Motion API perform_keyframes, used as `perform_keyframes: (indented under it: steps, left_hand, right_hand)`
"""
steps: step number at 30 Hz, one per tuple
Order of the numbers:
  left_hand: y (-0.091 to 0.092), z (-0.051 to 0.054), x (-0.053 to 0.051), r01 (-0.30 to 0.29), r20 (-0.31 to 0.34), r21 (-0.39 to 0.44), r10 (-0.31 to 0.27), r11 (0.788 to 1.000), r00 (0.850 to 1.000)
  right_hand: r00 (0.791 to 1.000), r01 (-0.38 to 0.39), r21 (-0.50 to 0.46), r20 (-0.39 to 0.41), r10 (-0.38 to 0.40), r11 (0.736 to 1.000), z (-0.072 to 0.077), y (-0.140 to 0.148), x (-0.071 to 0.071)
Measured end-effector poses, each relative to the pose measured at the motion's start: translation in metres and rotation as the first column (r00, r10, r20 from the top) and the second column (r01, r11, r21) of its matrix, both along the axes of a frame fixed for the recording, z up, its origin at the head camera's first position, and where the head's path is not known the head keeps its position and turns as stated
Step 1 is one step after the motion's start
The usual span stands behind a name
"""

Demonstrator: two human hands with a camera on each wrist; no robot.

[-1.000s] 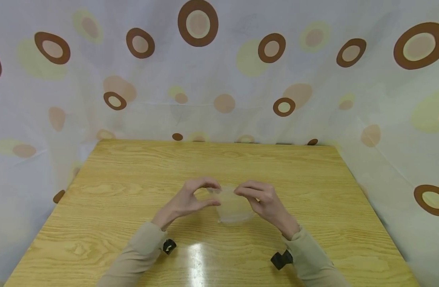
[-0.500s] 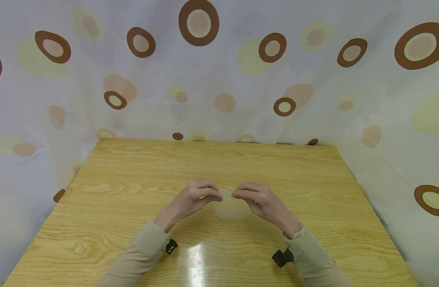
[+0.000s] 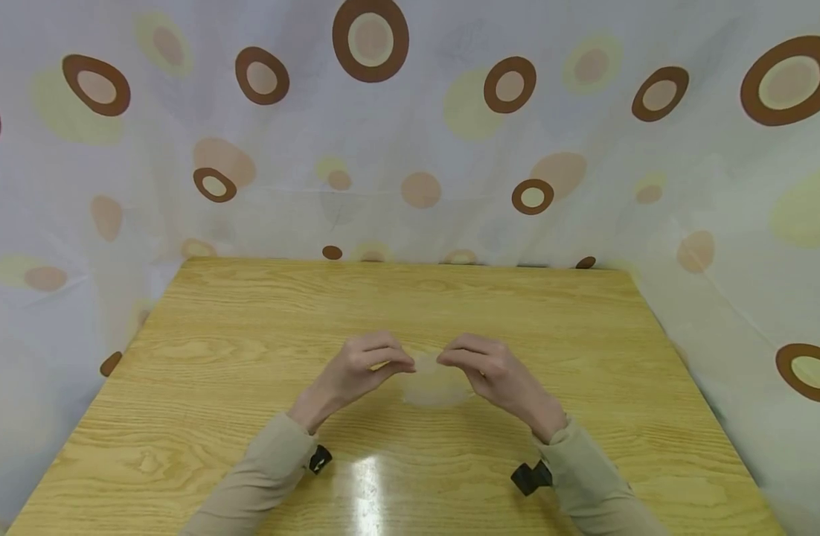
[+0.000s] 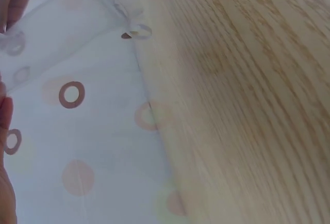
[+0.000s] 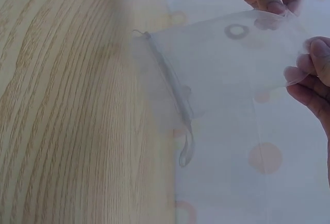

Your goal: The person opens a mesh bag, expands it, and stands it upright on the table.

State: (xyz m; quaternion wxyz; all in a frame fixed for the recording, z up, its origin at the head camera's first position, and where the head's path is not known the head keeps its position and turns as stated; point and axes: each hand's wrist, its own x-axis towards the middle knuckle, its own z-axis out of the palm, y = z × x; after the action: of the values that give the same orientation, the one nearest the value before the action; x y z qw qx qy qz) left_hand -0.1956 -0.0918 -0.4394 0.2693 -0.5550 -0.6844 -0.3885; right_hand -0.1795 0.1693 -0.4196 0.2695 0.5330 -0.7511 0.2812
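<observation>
A sheer white drawstring pouch (image 3: 437, 387) hangs between both hands above the table. It is see-through, with a gathered band and a thin ribbon loop (image 5: 186, 149) at its lower end in the right wrist view. My left hand (image 3: 356, 368) pinches the pouch's upper left corner between thumb and fingers. At the upper right corner my right hand (image 3: 493, 372) pinches the cloth. In the left wrist view the pouch (image 4: 77, 28) stretches out from the fingertips at the left edge. No contents show through the fabric.
The wood-grain table (image 3: 249, 313) lies beneath the hands. A pale curtain (image 3: 410, 149) with brown rings hangs behind it and along both sides. Black camera mounts (image 3: 532, 478) sit at the wrists.
My left thumb, apart from its fingers a second ago, now meets them on the pouch. The pouch's lower end has risen slightly. My right hand keeps its pinch.
</observation>
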Motion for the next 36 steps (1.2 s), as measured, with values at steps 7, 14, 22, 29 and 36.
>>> perform_keyframes:
  steps: [7,14,22,29,36]
  left_hand:
    - [0.001,0.002,0.000,-0.059,-0.151,-0.037,0.052,0.998,0.987]
    - [0.003,0.003,0.001,-0.049,-0.071,0.020,0.051,0.999,0.996]
    - [0.008,0.004,0.005,-0.072,0.158,0.118,0.052,0.990,0.986]
    - [0.012,0.007,0.006,-0.065,0.196,0.192,0.027,0.979,0.980]
    - [0.012,0.009,0.005,0.003,0.149,0.199,-0.033,0.980,0.988]
  right_hand:
    - [1.000,-0.017,-0.012,0.012,0.017,1.000,0.000,0.000,0.000]
    - [0.963,-0.021,-0.097,0.266,0.046,0.995,-0.003,-0.004,0.001]
    - [0.971,0.053,-0.225,0.237,0.002,0.973,-0.005,-0.009,0.002]
    - [0.948,0.040,-0.297,0.312,0.058,0.954,-0.003,-0.013,0.004]
    - [0.938,-0.030,-0.389,0.306,0.161,0.921,-0.003,-0.019,0.001]
